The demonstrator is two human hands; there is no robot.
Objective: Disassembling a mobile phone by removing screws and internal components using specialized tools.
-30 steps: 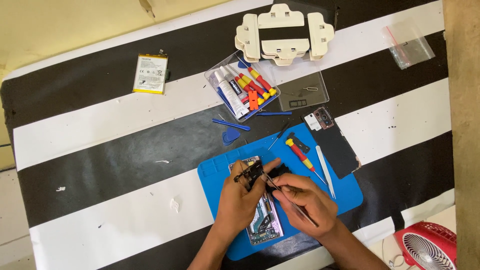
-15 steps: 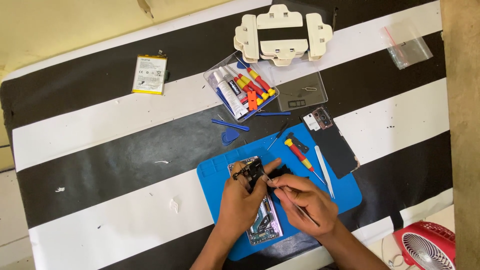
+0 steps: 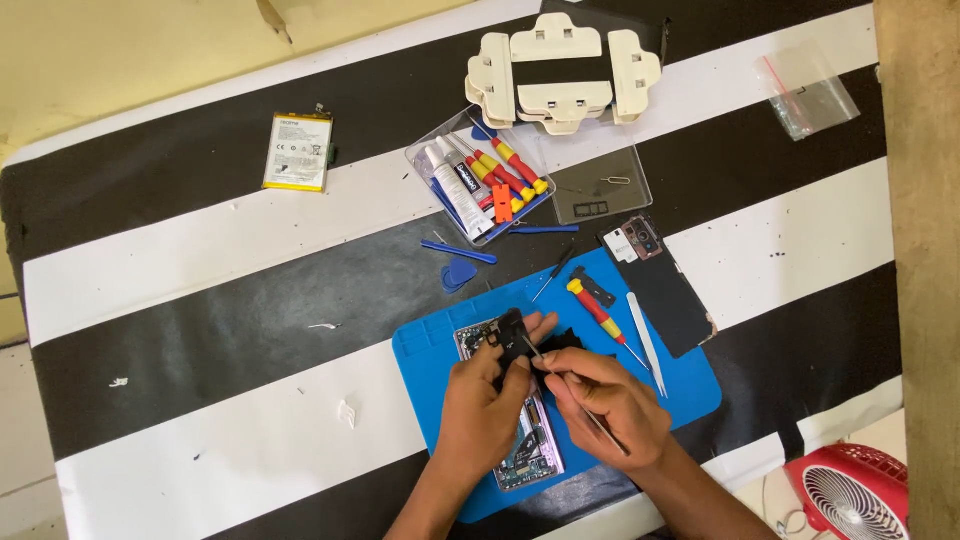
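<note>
An opened phone (image 3: 523, 450) lies face down on a blue work mat (image 3: 420, 355), its circuit boards exposed. My left hand (image 3: 483, 412) rests on the phone and pinches a small black cover piece (image 3: 508, 335) at its top end. My right hand (image 3: 607, 405) grips a thin metal tool (image 3: 590, 415) like a pen, with the tip touching the black piece near my left fingers. Part of the phone is hidden under both hands.
On the mat lie a red-and-yellow screwdriver (image 3: 597, 312), white tweezers (image 3: 647, 342) and a black phone back cover (image 3: 660, 285). Further up are a clear tool tray (image 3: 487, 180), blue picks (image 3: 458, 272), a phone battery (image 3: 297, 152), white clamps (image 3: 563, 70), a plastic bag (image 3: 810, 92). A red fan (image 3: 855, 490) sits at lower right.
Both hands stay over the phone's top end; the black piece has been lifted slightly and the tool tip has shifted a little against it.
</note>
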